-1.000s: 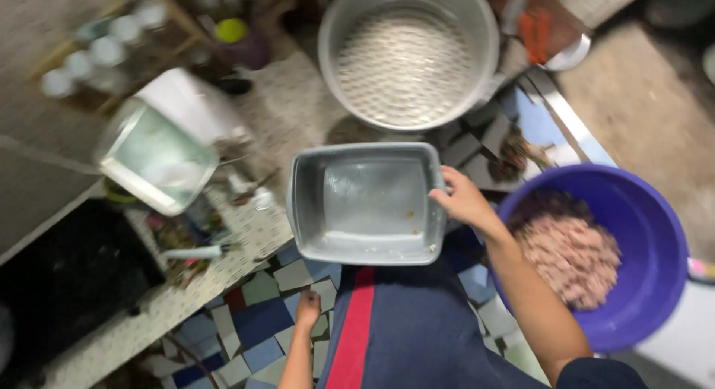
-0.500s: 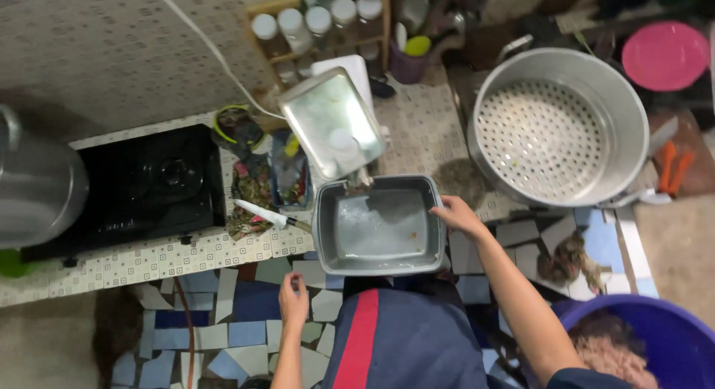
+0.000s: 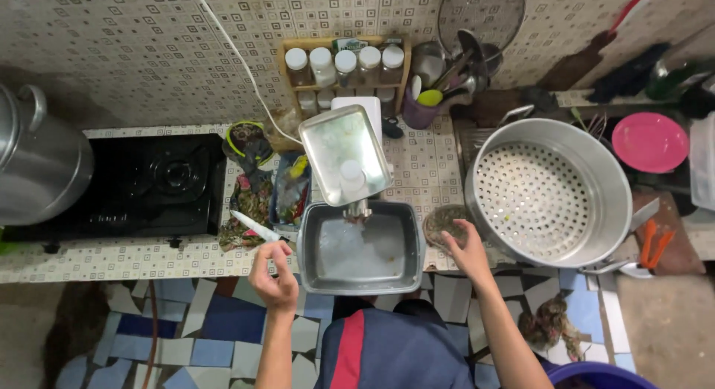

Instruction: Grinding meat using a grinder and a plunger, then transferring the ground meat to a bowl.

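Tiled bench carries a grey metal tray overhanging its front edge under the grinder spout, which could tip since neither hand steadies it: left hand loosely curled, empty, beside a knife; right hand open on a scrubbing pad.

The right hand is off the tray now, and the left hand rises beside it.

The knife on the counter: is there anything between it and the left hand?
Nothing visible. The left hand is raised just below the knife, whose handle end points toward it. The grey tray sits to the side, not between them.
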